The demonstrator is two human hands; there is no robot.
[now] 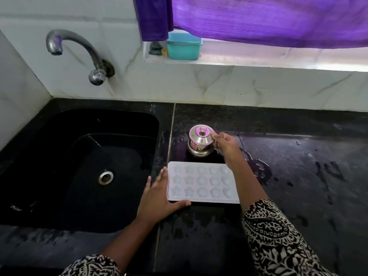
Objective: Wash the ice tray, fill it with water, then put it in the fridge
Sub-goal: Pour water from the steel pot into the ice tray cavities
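The tray [199, 182] is white, a rectangle with three rows of five moulds (stars at the left, rounder shapes at the right). It lies flat, moulds up, on the black counter [298, 196] before me, just right of the sink [123, 124], with the pot [200, 143] close behind it. My left hand [159, 198] touches its near left corner.

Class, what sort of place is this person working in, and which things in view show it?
Most likely a home kitchen: a black sink with a wall tap, set in a dark stone counter, and a lidded steel pot beside an ice tray.
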